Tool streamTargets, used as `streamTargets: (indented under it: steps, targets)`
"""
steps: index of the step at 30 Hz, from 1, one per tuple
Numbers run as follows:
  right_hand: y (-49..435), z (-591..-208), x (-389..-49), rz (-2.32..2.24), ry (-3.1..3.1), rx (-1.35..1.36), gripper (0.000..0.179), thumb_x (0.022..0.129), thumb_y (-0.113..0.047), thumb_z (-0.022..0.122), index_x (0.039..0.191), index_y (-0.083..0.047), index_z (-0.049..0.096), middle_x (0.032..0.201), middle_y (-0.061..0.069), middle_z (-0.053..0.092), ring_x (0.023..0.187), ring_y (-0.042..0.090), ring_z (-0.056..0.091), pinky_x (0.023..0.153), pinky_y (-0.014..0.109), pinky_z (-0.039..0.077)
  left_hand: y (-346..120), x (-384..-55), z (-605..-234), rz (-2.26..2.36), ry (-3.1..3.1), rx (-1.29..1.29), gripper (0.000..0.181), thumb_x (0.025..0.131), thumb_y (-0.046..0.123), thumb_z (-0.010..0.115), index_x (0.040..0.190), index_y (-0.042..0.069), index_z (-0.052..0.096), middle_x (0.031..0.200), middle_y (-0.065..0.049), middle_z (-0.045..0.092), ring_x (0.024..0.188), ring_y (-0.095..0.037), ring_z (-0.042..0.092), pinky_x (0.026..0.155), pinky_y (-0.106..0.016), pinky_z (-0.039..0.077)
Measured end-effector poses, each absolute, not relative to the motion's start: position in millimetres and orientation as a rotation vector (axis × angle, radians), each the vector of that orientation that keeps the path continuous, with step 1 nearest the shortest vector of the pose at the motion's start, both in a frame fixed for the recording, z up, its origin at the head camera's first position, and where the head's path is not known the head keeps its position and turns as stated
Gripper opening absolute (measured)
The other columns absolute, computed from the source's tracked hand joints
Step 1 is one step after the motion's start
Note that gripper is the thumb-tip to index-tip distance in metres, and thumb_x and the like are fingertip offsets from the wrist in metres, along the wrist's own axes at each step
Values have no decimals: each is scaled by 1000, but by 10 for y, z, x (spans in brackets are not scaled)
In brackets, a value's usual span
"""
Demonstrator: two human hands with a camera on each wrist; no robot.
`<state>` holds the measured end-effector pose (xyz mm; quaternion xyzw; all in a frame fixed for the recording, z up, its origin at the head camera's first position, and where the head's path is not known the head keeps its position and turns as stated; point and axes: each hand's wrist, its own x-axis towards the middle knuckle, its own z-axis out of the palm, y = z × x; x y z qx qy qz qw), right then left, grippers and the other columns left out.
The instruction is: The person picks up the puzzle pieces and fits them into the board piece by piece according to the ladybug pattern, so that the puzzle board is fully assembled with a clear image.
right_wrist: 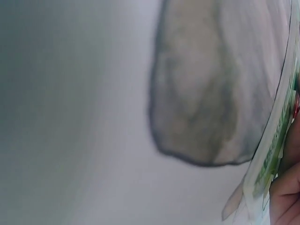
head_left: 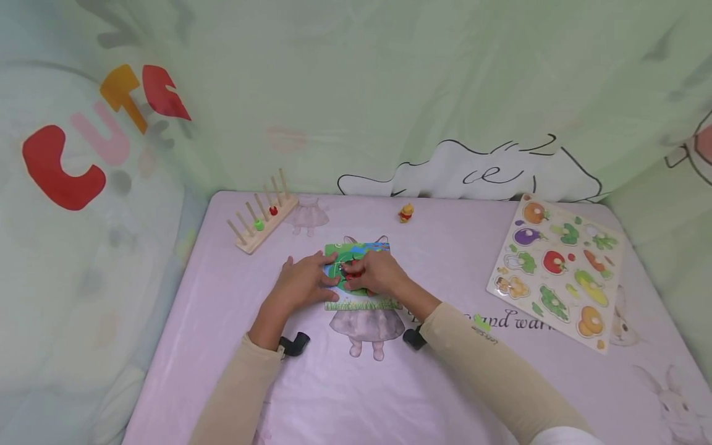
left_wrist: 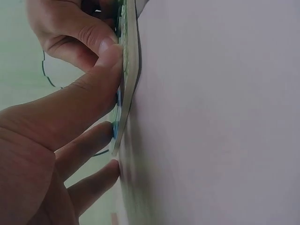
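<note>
A small green picture puzzle board (head_left: 361, 306) with a printed grass strip lies on the pink cloth in the middle. On it shows a red and black ladybug puzzle piece (head_left: 352, 270), partly hidden under my right hand (head_left: 378, 272), whose curled fingers and thumb pinch it. My left hand (head_left: 305, 281) rests at the board's left side, thumb pressing near the front edge and fingers spread fairly straight. In the left wrist view, the left thumb (left_wrist: 105, 61) touches the board's face close to the right hand. The right wrist view catches only the board's edge (right_wrist: 267, 140) and part of the right hand.
A wooden peg rack (head_left: 267, 222) with green and red pieces stands at the back left. A small yellow and red bear figure (head_left: 406, 213) is at the back. On the right lies a large vegetable puzzle board (head_left: 556, 272). Printed fabric walls (head_left: 356, 93) surround the table.
</note>
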<state>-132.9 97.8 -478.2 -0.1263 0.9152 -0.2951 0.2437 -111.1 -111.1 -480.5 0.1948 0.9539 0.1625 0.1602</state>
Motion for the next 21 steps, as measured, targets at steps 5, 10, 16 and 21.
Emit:
streamTargets:
  steps: [5,10,16,21]
  targets:
    - [976,-4771,-1334,-790,2484,-342,48,83,-37,85,128,-30,70,108,4,79,40,9,51,47,21,40,-1115,-1112,-4807,465,2727,551,44,78,47,85,118,31,77,159,12,46,153,-22,35,115,-76,22]
    - [990,-4762,-1342,-774,2475,-333,49,83,-38,85,129,-31,70,106,4,79,41,9,52,48,21,41,-1094,-1112,-4798,449,2737,557,43,78,48,86,117,31,77,158,11,47,152,-22,37,114,-76,23]
    - [997,-4776,-1333,-788,2479,-346,48,84,-35,84,129,-29,70,103,5,79,42,9,53,49,21,43,-1067,-1113,-4778,422,2735,526,42,78,47,86,116,31,78,158,12,47,152,-21,37,115,-75,24]
    - [1014,-4785,-1324,-781,2478,-428,48,88,-32,81,133,-25,67,76,1,74,44,8,53,51,22,44,-1065,-1117,-4762,424,2730,508,41,78,45,86,115,30,79,158,11,48,151,-22,38,114,-76,25]
